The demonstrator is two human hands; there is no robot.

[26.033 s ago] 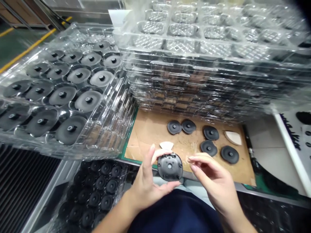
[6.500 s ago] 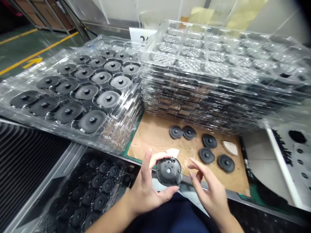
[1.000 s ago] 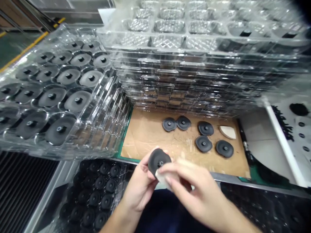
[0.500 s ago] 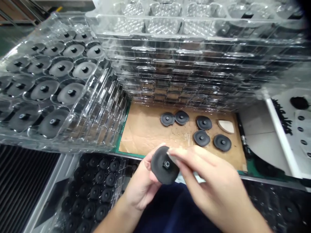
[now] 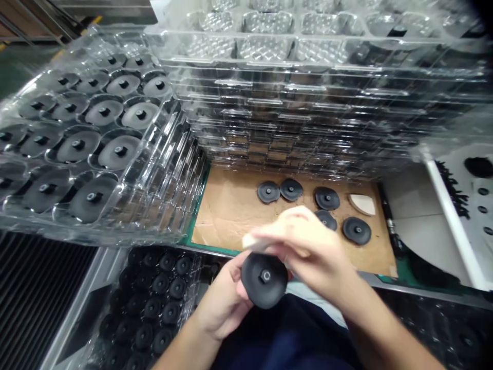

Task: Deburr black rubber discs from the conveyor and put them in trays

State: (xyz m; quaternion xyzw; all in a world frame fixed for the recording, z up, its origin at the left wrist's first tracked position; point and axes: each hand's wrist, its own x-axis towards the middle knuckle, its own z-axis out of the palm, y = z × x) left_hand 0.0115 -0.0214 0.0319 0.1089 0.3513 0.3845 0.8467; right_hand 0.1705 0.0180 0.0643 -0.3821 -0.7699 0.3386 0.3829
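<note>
My left hand [image 5: 227,300] is closed around the edge of a black rubber-looking disc [image 5: 258,292] with a short raised stub at its centre, stub facing up. My right hand [image 5: 311,249] pinches a small pale pad [image 5: 256,243], blurred by motion, at the disc's upper rim; whether it touches the rim I cannot tell. Behind the hands lies a sheet of brown cardboard [image 5: 227,205]. Several like discs rest on it, such as a near-right disc [image 5: 357,230] and one [image 5: 326,220] partly hidden by my right hand. A pale quarter-round piece [image 5: 362,204] lies at the right.
Stacked clear plastic trays [image 5: 154,169] filled with discs stand at the left, and a tall tray stack [image 5: 292,118] rises behind the cardboard. Another disc-filled tray [image 5: 188,293] sits low at the left. A white-edged bin [image 5: 454,221] with black parts is at the right.
My right hand has moved left and up with the pale pad, from the disc's right side to its top edge. The disc has dropped slightly lower in view.
</note>
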